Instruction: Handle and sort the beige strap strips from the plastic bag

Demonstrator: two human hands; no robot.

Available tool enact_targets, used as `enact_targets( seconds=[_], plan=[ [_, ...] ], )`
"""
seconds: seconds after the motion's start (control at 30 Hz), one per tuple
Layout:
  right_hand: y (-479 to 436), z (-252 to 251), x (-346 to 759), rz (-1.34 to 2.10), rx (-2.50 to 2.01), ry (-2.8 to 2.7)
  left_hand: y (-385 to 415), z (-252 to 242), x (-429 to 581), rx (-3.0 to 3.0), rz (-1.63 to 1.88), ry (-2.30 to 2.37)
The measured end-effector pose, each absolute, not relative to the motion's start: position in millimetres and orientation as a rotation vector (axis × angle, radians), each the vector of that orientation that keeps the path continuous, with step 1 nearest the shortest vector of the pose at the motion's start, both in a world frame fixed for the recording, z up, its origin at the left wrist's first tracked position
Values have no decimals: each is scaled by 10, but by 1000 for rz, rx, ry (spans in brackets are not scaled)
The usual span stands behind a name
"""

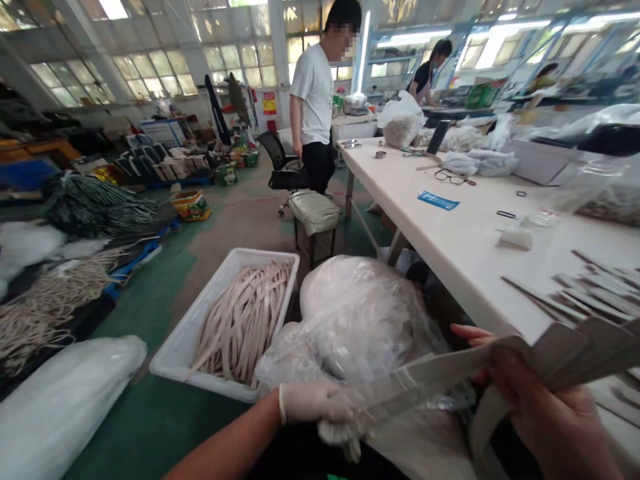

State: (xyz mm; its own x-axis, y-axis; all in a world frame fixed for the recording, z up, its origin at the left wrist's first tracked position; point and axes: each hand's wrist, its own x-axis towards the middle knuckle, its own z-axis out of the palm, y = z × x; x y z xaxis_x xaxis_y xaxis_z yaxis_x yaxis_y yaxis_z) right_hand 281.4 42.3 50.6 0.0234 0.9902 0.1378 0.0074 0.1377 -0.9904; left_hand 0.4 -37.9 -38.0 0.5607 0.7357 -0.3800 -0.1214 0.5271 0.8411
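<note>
My left hand (316, 404), in a pale glove, is closed round one end of a flat beige strap (425, 379). The strap runs up to the right into my bare right hand (543, 403). Thumb and fingers of that hand grip it, with some fingers showing behind the strap. At the right hand several wide strap loops (563, 343) fan out towards the right edge, and another length of strap (487, 423) hangs below it. The exact layering of the loops is blurred.
Beyond my hands lies a clear plastic bag (360, 313), beside a white bin (167, 347) of straps. A white table (395, 200) at right bears more straps (595, 293), glasses (450, 177) and a blue packet (439, 201). A person (315, 93) stands near a padded stool (314, 212).
</note>
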Motion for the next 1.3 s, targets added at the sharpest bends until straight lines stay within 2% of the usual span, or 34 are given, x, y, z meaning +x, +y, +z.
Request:
enact_targets(
  seconds=[0.17, 0.33, 0.5, 0.6, 0.73, 0.93, 1.0, 1.13, 1.3],
  plan=[
    [446, 354, 2699, 1175, -1143, -1199, -624, -672, -350, 407, 789, 642],
    [412, 268, 2346, 1233, -1176, -1235, -718, -754, -672, 108, 1048, 586],
    [353, 213, 2163, 1236, -1019, -1376, -672, -804, -896, 19, 1057, 657],
    [320, 249, 2117, 1260, -965, -1400, -658, -750, -899, 159, 1157, 795],
    [379, 275, 2079, 1336, -1024, -1263, -625, -511, -905, 486, 1194, 873],
    [529, 204, 2032, 1430, -1113, -1011, -696, -131, -893, 975, 896, 834],
    [546, 160, 2026, 1458, -1181, -997, -715, -26, -904, 983, 1000, 758],
    [508, 15, 2073, 1489, -1293, -1068, -611, 347, -1194, 1003, 1463, 766],
    [406, -326, 2306, 1561, -1439, -1114, -439, 1059, -1919, 1158, 1799, 1243]
  ],
)
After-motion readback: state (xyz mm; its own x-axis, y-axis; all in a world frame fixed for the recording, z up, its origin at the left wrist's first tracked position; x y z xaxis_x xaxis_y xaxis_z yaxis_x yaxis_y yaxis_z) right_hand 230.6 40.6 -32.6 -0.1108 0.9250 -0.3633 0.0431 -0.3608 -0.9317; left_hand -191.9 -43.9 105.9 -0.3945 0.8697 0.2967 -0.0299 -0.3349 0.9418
